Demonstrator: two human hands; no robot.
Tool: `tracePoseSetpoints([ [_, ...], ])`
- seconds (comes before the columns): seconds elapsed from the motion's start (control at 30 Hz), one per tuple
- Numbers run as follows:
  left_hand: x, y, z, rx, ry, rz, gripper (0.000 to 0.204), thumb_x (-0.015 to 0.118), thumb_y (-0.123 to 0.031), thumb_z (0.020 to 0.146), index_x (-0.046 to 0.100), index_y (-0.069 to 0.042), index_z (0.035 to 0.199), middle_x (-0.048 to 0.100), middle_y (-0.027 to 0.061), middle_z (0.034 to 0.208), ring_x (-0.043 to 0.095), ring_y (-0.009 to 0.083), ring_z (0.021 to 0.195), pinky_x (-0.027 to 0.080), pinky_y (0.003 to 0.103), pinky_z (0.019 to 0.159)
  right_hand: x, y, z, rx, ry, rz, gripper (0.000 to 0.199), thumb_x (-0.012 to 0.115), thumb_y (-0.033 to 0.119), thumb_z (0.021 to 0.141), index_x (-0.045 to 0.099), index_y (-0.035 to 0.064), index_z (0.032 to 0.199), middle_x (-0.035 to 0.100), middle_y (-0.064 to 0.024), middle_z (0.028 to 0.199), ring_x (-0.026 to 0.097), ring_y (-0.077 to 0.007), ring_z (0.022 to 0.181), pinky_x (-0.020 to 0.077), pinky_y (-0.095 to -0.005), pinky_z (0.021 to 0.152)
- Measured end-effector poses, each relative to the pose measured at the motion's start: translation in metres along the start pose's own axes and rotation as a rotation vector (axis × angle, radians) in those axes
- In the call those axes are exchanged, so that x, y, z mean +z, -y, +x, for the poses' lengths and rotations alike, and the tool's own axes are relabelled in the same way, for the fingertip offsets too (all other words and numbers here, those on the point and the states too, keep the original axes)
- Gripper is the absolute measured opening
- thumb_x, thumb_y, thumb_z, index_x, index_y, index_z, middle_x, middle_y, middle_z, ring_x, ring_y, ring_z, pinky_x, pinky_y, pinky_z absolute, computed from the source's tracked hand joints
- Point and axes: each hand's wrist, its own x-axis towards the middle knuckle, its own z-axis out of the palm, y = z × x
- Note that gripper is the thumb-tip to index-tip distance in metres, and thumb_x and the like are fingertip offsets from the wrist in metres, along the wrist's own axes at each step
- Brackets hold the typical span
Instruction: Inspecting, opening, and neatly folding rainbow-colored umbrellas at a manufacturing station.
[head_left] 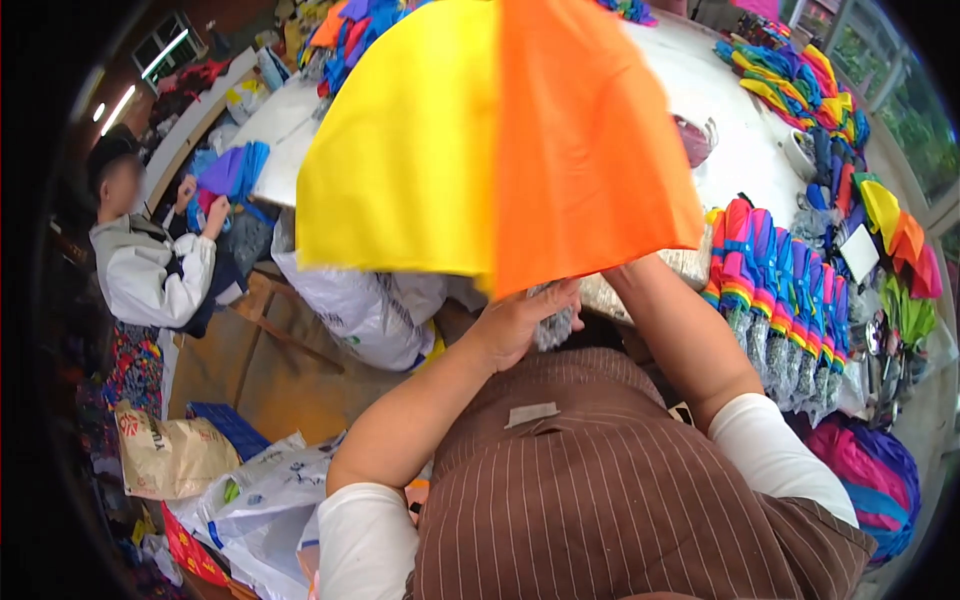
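A spread umbrella (pixel 585 150) with yellow and orange panels fills the upper middle, its canopy in front of me. Below its lower edge, my left hand (pixel 522 325) is closed around the umbrella's handle (pixel 553 332), which looks wrapped in clear crinkled plastic. My right hand (pixel 622 276) reaches up behind the orange panel. Only its wrist end shows, and the canopy hides the fingers.
Folded rainbow umbrellas (pixel 775 290) with plastic-wrapped handles line the right table edge. More colourful umbrellas (pixel 800 85) are heaped on the white table (pixel 675 60). A person (pixel 150 240) handles blue and purple fabric at left. White sacks (pixel 365 310) and a paper bag (pixel 175 455) stand low.
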Motion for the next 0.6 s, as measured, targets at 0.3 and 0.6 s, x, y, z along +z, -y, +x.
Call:
tracePoseSetpoints([
  [0.3, 0.042, -0.123, 0.023, 0.194, -0.023, 0.338, 0.022, 0.062, -0.020, 0.086, 0.057, -0.001, 0.097, 0.054, 0.0040, 0.064, 0.055, 0.0134, 0.054, 0.049, 0.028, 0.057, 0.036, 0.047, 0.015, 0.015, -0.252, -0.711, 0.073, 0.033, 0.063, 0.091, 0.024, 0.0125, 0.143, 0.054, -0.0113, 0.124, 0.054, -0.0195, 0.110, 0.0367, -0.0368, 0.101],
  [0.6, 0.073, -0.132, 0.034, 0.158, -0.031, 0.516, 0.015, 0.062, -0.016, 0.085, 0.054, -0.005, 0.079, 0.052, 0.0027, 0.061, 0.052, 0.0129, 0.050, 0.048, 0.029, 0.048, 0.045, 0.094, -0.011, 0.182, -0.371, -0.868, 0.066, 0.035, 0.059, 0.093, 0.040, 0.0067, 0.134, 0.061, -0.0080, 0.111, 0.060, -0.0161, 0.099, 0.0473, -0.0321, 0.088],
])
